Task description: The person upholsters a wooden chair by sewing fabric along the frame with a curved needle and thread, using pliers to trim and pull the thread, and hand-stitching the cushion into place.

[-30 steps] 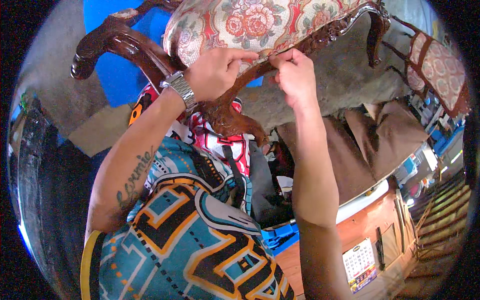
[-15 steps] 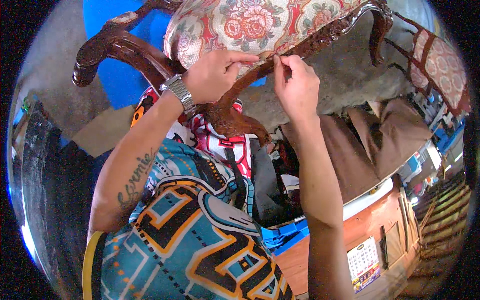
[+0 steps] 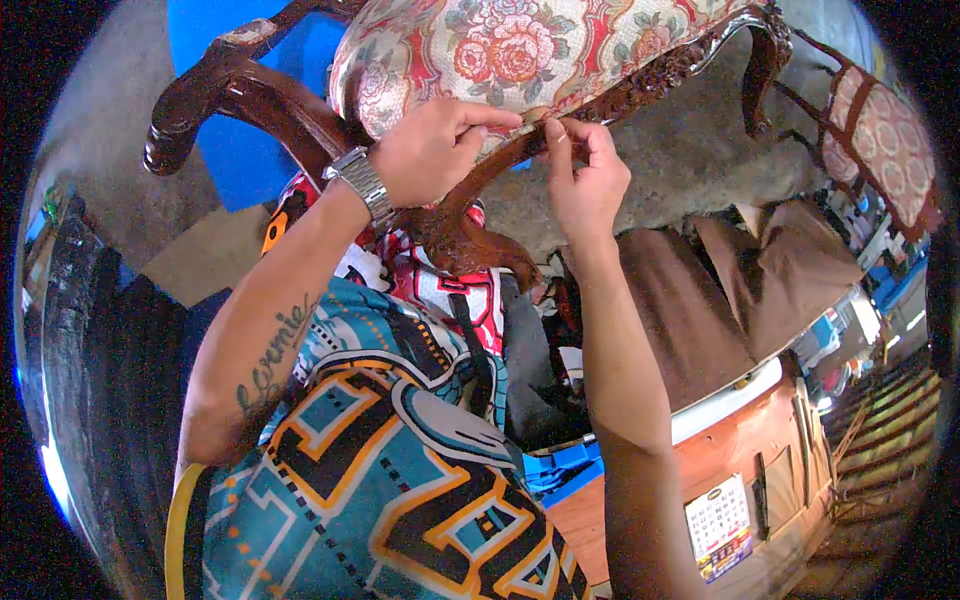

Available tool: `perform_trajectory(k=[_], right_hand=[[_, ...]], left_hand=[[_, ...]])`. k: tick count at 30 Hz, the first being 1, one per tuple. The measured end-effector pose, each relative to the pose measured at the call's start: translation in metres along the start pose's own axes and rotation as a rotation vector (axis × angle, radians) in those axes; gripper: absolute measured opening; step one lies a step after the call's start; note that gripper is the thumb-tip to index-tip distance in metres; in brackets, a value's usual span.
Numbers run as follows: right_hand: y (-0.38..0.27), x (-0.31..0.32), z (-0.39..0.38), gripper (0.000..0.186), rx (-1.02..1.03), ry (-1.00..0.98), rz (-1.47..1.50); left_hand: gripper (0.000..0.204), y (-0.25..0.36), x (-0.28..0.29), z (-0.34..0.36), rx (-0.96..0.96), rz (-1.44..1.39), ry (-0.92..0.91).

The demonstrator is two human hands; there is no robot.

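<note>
An upholstered floral seat with a carved dark wooden frame fills the top of the view. My left hand stretches its index finger onto the seat's lower edge; its thumb is apart and the other fingers curl underneath, partly hidden. Beside that fingertip, my right hand is pinched at the same edge, on something too small to make out. A curved leg lies below my hands, over red and white patterned cloth.
Another floral chair stands at the right. Brown sheet material lies beside my right forearm, above a wooden board with a calendar. A blue sheet is behind the frame at upper left.
Both hands have shifted slightly downward since a second ago, staying at the seat's edge. My left fingertip has edged a little to the right.
</note>
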State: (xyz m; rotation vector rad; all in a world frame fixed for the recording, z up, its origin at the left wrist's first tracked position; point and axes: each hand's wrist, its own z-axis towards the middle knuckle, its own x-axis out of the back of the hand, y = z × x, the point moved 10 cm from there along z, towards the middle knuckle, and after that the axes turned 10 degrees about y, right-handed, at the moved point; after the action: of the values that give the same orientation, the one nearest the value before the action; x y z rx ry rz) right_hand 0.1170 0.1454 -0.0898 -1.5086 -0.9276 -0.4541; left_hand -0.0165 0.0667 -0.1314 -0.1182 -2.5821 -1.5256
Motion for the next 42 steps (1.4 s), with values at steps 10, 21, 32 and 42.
perform_trajectory(k=[10, 21, 32, 42], right_hand=[[-0.027, 0.007, 0.003, 0.017, 0.219, 0.064, -0.058], [0.007, -0.006, -0.001, 0.017, -0.063, 0.018, 0.114], [-0.018, 0.004, 0.004, 0.011, 0.049, 0.060, 0.104], [-0.022, 0.009, 0.009, 0.008, 0.124, 0.038, 0.148]], left_hand=[[0.029, -0.009, -0.002, -0.004, 0.126, 0.036, -0.085], [0.030, -0.008, 0.004, 0.000, -0.017, -0.079, 0.070], [0.030, -0.008, 0.007, 0.002, -0.049, -0.043, 0.087], [0.055, 0.078, 0.037, -0.073, -0.136, 0.431, 0.334]])
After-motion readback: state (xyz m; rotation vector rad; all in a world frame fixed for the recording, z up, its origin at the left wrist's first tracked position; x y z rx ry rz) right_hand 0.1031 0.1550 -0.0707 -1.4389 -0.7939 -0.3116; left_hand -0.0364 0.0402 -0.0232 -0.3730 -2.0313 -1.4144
